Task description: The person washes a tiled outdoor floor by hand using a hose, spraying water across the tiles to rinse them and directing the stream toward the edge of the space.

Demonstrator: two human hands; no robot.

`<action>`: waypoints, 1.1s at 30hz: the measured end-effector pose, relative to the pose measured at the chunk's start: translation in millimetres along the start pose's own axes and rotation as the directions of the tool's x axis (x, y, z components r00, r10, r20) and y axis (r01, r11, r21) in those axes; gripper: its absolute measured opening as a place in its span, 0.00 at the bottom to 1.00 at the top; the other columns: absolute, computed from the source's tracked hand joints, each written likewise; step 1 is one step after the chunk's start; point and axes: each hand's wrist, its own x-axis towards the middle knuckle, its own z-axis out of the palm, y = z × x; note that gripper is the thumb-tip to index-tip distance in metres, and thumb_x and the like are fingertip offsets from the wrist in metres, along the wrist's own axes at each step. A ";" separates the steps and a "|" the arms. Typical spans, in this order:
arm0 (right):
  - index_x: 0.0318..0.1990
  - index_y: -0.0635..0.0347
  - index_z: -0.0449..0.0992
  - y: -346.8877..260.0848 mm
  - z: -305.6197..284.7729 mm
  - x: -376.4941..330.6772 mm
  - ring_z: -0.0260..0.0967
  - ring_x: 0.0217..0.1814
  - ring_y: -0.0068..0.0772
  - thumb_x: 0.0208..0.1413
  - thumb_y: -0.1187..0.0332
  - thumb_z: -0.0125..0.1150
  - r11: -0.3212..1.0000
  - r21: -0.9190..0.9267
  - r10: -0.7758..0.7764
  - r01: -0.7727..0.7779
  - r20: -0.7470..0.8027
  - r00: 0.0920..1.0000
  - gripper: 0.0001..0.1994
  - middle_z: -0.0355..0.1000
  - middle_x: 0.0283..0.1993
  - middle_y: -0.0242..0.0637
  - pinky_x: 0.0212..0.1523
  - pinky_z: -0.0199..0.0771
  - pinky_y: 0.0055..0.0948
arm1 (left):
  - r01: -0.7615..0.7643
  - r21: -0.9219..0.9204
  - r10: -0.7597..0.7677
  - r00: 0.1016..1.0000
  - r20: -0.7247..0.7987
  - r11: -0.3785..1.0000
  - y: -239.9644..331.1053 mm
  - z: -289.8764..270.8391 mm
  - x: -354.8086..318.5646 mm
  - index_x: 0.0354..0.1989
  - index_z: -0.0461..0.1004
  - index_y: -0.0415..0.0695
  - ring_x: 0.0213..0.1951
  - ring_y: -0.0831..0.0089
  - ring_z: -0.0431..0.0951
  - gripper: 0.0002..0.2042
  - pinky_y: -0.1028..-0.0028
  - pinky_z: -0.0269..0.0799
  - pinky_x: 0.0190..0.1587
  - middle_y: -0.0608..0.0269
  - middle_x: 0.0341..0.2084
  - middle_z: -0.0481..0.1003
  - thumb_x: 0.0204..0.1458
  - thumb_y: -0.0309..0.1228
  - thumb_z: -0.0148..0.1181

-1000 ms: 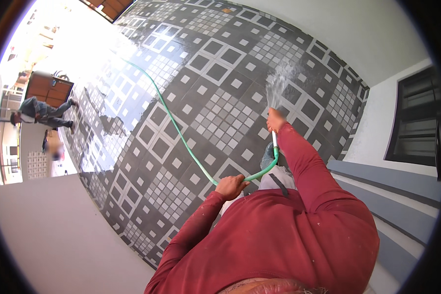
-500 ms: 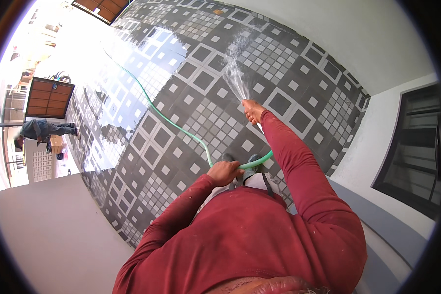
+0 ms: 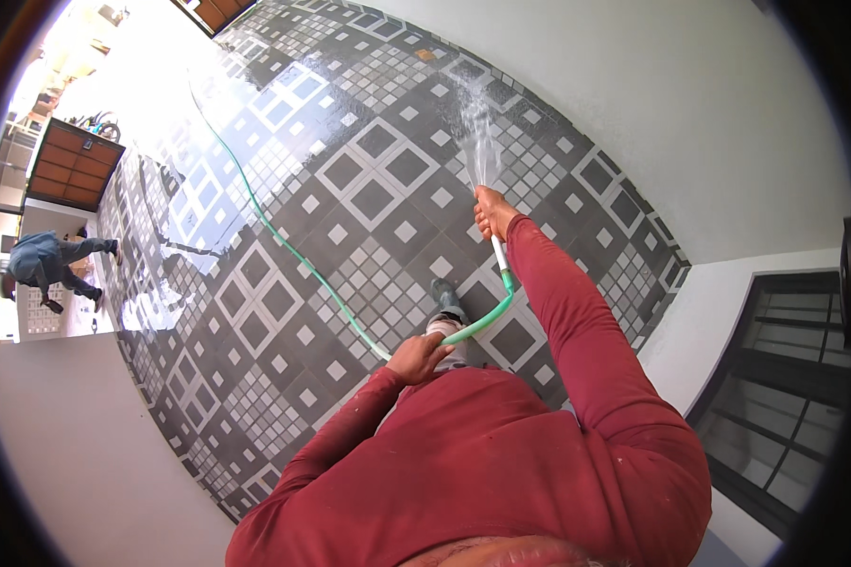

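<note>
In my right hand, held out ahead of me, is the white pipe end of a green garden hose. My fingers close around it near its mouth. A fan of water sprays from it onto the patterned tile floor. My left hand grips the green hose close to my waist. Between the hands the hose bends in a curve, and beyond my left hand it trails over the floor to the far left. The pipe's very tip is hidden by my right fingers.
White walls rise at the far right and the near left. A dark-framed window stands at my right. Wet, glaring floor lies far left, near a brown gate panel and another person bending over.
The spray has shifted slightly right, toward the far wall. My left hand has moved a little left and down with the hose. The other person has bent and stepped.
</note>
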 end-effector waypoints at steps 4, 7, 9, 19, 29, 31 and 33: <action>0.20 0.49 0.55 -53.7 -9.5 24.1 0.37 0.10 0.15 0.48 0.56 0.44 0.993 -0.115 0.016 -0.018 -0.020 1.000 0.12 0.44 0.12 0.20 0.11 0.38 0.21 | -0.068 -0.040 0.067 0.997 -0.038 0.997 7.8 -22.8 56.5 0.30 0.68 0.39 0.27 0.43 0.70 0.19 0.53 0.61 0.29 0.45 0.18 0.69 0.59 0.45 0.46; 0.20 0.49 0.55 -85.5 -9.5 38.9 0.37 0.10 0.15 0.48 0.55 0.44 0.987 -0.159 0.022 -0.021 0.009 1.000 0.13 0.44 0.12 0.21 0.12 0.38 0.22 | 0.003 -0.014 -0.003 1.000 -0.014 1.000 16.4 -42.8 86.3 0.30 0.68 0.39 0.26 0.43 0.69 0.19 0.53 0.61 0.28 0.44 0.18 0.68 0.59 0.46 0.47; 0.19 0.48 0.55 -100.8 -5.2 47.7 0.37 0.10 0.15 0.48 0.55 0.44 0.980 -0.197 0.032 -0.026 0.028 0.999 0.13 0.44 0.12 0.21 0.12 0.38 0.22 | 0.020 -0.007 -0.020 0.999 -0.041 1.000 19.3 -49.9 102.1 0.30 0.68 0.39 0.26 0.43 0.69 0.19 0.53 0.61 0.28 0.44 0.18 0.68 0.59 0.46 0.47; 0.20 0.48 0.54 -112.6 59.3 109.7 0.37 0.10 0.17 0.49 0.55 0.41 0.874 -0.468 0.234 -0.130 0.171 0.957 0.12 0.45 0.12 0.22 0.12 0.39 0.23 | 0.231 -0.120 -0.256 0.922 -0.289 0.966 30.9 -30.0 108.9 0.33 0.68 0.40 0.29 0.43 0.71 0.18 0.53 0.64 0.31 0.46 0.21 0.71 0.59 0.46 0.46; 0.20 0.48 0.56 -20.0 178.6 92.5 0.39 0.10 0.17 0.49 0.54 0.45 0.627 -0.776 0.414 -0.071 0.255 0.874 0.14 0.46 0.12 0.20 0.11 0.39 0.22 | 0.453 -0.490 -0.661 0.602 -0.448 0.745 59.9 56.1 62.7 0.39 0.71 0.44 0.31 0.50 0.75 0.18 0.61 0.68 0.34 0.50 0.25 0.74 0.56 0.48 0.51; 0.19 0.48 0.56 5.7 201.3 77.9 0.40 0.10 0.17 0.50 0.53 0.43 0.579 -0.814 0.430 -0.036 0.267 0.862 0.14 0.46 0.12 0.20 0.11 0.40 0.21 | 0.391 -0.572 -0.691 0.464 -0.554 0.721 70.0 71.2 53.9 0.35 0.73 0.42 0.27 0.52 0.75 0.19 0.63 0.68 0.31 0.50 0.22 0.73 0.54 0.48 0.56; 0.19 0.47 0.55 33.7 228.0 63.8 0.40 0.10 0.16 0.51 0.52 0.42 0.536 -0.844 0.444 -0.009 0.272 0.854 0.15 0.47 0.12 0.20 0.11 0.41 0.21 | 0.418 -0.641 -0.765 0.363 -0.532 0.644 78.2 83.1 37.1 0.35 0.73 0.43 0.30 0.51 0.75 0.18 0.61 0.69 0.32 0.51 0.23 0.74 0.54 0.48 0.55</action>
